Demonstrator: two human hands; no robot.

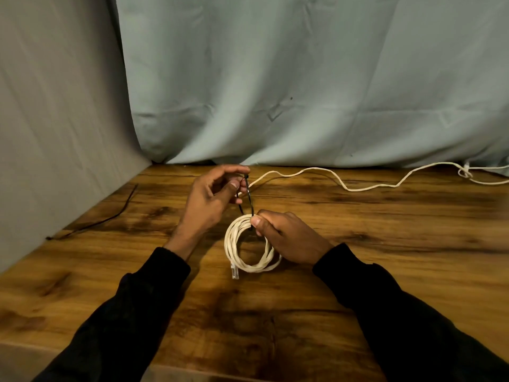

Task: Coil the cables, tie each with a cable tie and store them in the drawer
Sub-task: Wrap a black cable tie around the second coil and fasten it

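Two hands work over a wooden table (pixel 385 271) in the head view, fastening a black cable tie (pixel 249 198) round a coiled white cable (pixel 242 244). The left hand (pixel 209 199) pinches the upper end of the tie between thumb and fingertips, near its small head; the right hand (pixel 286 238) grips the coil at its top, thumb pressed where the tie passes through the loops. The coil lies flat near the table's middle, its clear plug (pixel 234 271) pointing toward the person. A second white cable (pixel 358 186) trails loose along the far edge toward the right, with a knotted bunch at its end, and another black tie (pixel 104 219) lies by the grey cloth at left. No drawer is visible. To finish the tie cleanly, the tail likely needs feeding squarely through the head while the right thumb keeps every loop gathered; if that grip slackens, a strand could slip out before the tie is cinched.
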